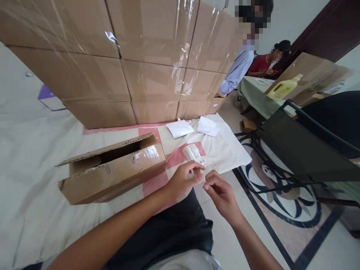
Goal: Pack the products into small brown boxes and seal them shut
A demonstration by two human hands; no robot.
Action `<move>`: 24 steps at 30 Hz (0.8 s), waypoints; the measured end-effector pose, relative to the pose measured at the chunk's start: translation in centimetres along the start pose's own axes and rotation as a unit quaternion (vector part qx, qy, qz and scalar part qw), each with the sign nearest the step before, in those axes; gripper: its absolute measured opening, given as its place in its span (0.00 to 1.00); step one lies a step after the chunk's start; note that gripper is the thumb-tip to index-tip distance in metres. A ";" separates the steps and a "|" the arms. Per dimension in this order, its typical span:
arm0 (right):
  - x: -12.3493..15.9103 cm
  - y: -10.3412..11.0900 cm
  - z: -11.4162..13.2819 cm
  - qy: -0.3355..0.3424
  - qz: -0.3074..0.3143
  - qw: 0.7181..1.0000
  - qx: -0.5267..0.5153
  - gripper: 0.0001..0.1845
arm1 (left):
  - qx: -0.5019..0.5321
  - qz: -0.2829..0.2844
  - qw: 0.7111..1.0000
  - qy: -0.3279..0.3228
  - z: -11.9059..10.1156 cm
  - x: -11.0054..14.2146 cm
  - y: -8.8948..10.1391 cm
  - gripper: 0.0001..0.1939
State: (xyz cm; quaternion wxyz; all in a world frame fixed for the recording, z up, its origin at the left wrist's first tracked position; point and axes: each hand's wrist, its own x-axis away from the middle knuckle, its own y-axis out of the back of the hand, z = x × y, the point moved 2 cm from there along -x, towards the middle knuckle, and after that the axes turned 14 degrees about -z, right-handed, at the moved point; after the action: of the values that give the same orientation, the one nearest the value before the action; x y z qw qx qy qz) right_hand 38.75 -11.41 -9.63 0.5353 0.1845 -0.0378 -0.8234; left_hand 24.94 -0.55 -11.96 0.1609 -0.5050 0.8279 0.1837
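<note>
My left hand (186, 180) is raised over the edge of the cloth, thumb and fingers curled toward each other. Close beside it, my right hand (222, 195) has its fingers bent against the thumb in a pinch. The fingertips of both hands almost meet; whatever they hold, if anything, is too small to make out. Just beyond the left fingers, a small white rounded plastic object (191, 151) lies on the cloth. To the left stands a narrow cardboard box (118, 180), its long top side open and its inside dark.
Taped cardboard boxes (152, 82) form a wall behind. White papers (180, 128) lie on the pink-and-white cloth (230, 152). At right are a dark folding chair (306, 146) and a table (255, 90) with a yellow jug (284, 88). Two people are in the background.
</note>
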 end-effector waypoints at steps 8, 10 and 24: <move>0.8 -5.0 -0.6 0.118 0.052 0.991 0.016 0.07 | -0.016 -0.097 0.995 0.007 -2.8 5.4 4.6 0.36; 0.9 -6.1 -0.7 0.132 0.068 0.989 0.000 0.07 | -0.057 -0.141 0.988 0.017 -2.8 6.8 5.4 0.29; -0.9 -9.8 -2.5 0.049 0.069 0.985 0.149 0.09 | -0.366 -0.210 0.897 -0.134 -2.2 10.5 9.1 0.03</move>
State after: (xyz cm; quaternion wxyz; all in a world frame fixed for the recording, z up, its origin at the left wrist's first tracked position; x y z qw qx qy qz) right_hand 31.44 -6.06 -14.27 0.5587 0.2988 -0.1467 -0.7596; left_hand 12.01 -5.88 -13.44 0.1085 -0.6610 0.5476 0.5014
